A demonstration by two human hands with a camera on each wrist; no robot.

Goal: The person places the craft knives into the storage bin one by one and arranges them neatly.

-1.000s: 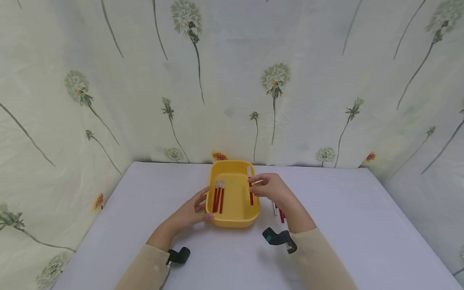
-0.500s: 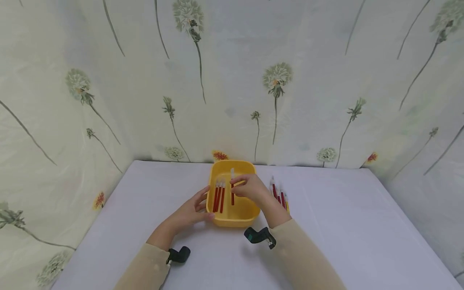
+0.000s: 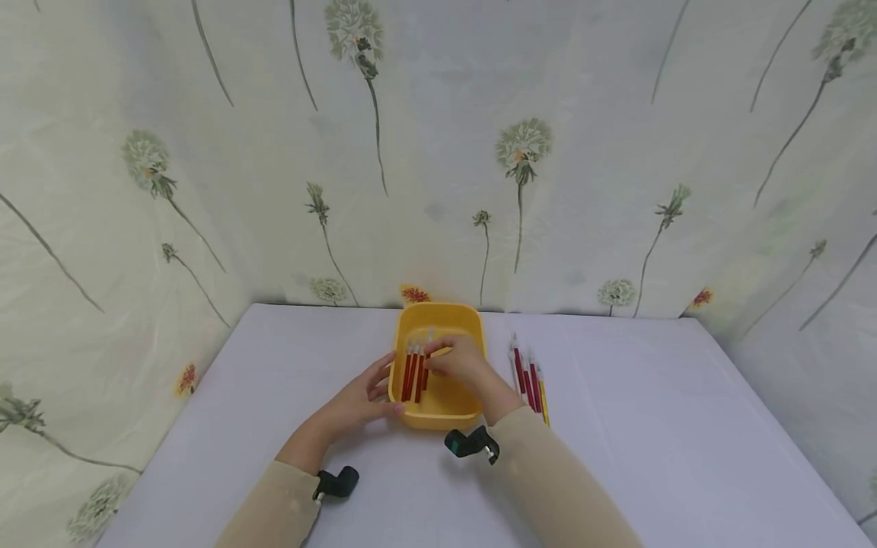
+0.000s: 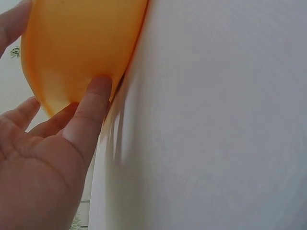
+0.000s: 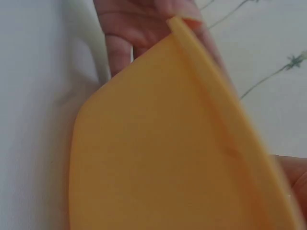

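Observation:
A yellow plastic basket (image 3: pixel 441 420) stands on the table in the head view. My left hand (image 3: pixel 352 409) holds its left side, thumb over the rim at the near corner; in the left wrist view, fingertips (image 4: pixel 100 86) press the outer wall. Inside the basket, my right hand (image 3: pixel 464 365) pinches a red pen (image 3: pixel 425 379) with a pale cap, beside a row of similar red pens (image 3: pixel 412 377) lying side by side. The pinched pen is partly hidden by the fingers. The basket wall (image 5: pixel 144 143) blocks most of the right wrist view.
Several more pens (image 3: pixel 527 384), red ones and a yellow one, lie on the white table (image 3: pixel 630 426) to the basket's right, close to my right forearm. A flower-patterned curtain (image 3: pixel 438 152) hangs behind the table's far edge.
My right hand has carried the red pen leftward, from the basket's right rim to beside the row of pens. My left hand has stayed on the basket.

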